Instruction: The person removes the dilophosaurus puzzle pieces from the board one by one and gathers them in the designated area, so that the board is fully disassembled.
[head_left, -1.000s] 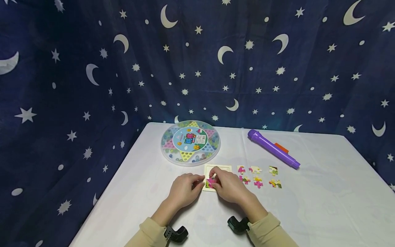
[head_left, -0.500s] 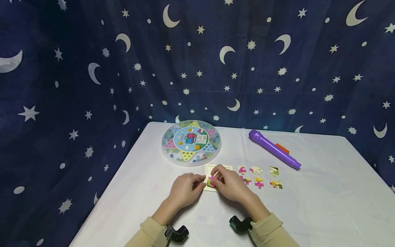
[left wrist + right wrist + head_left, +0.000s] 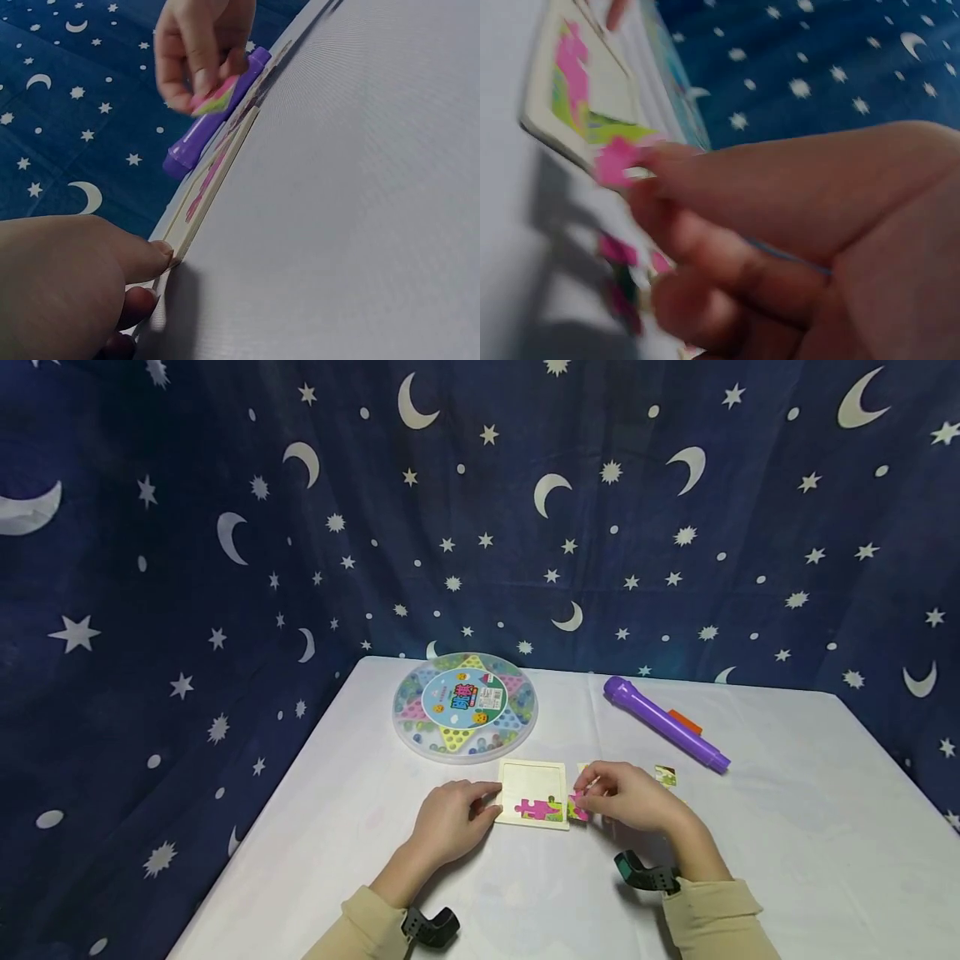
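Note:
A square wooden puzzle tray lies on the table, with a pink and green jigsaw section along its lower right inside. My left hand grips the tray's left edge; in the left wrist view, the thumb presses at the rim. Just beyond the tray's right edge, my right hand pinches a pink and yellow-green jigsaw piece between thumb and fingertips. The left wrist view shows this held piece raised and tilted.
Loose jigsaw pieces lie right of the tray, mostly hidden behind my right hand; one corner piece shows. A round marble board game sits behind the tray. A purple toy microphone lies at the back right, before a star-patterned curtain.
My right hand has moved right, from the tray's lower left to past its right edge, taking the pink piece along. The tray's inside has come into view. My left hand stays in place.

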Available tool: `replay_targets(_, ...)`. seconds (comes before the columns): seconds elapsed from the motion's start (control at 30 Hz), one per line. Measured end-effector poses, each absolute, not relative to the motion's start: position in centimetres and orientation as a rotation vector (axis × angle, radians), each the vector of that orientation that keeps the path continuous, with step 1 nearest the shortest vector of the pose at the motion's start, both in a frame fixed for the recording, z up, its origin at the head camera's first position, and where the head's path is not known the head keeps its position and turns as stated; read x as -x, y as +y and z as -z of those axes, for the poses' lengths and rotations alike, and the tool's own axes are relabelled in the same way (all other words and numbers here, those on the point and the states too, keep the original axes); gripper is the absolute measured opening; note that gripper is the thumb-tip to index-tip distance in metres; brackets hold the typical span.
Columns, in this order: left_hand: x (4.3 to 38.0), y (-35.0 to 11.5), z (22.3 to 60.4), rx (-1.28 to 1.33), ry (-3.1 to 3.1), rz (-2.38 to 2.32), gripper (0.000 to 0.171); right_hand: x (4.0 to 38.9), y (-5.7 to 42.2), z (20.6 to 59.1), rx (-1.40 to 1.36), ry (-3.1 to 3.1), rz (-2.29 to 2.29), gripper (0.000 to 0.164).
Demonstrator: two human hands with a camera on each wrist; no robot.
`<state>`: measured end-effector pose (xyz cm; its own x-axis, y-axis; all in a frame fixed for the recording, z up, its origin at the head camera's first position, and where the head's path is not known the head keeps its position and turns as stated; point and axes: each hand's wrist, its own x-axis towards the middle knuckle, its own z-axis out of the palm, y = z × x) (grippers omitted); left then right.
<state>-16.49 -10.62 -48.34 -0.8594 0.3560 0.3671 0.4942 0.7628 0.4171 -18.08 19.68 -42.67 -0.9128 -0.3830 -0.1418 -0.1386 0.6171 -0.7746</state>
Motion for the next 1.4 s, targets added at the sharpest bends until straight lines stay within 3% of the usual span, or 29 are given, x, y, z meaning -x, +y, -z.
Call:
replay_targets(0.33, 16.5, -10.6, 48.2, 0.680, -2.676, 0.747, 0.024, 18.1, 22.0, 42.5, 0.437, 2.428, 1.124, 0.024)
replay_targets(0.73, 16.6, -10.5, 48.2, 0.676, -2.689, 0.757, 0.023, 18.2, 21.8, 42.8, 0.398, 2.497, 1.045, 0.016)
replay_targets(1.4, 16.6, -10.5, 48.3, 0.679, -2.670, 0.748, 0.023, 18.5, 17.5, 43.0, 0.284, 2.772, 1.024, 0.012)
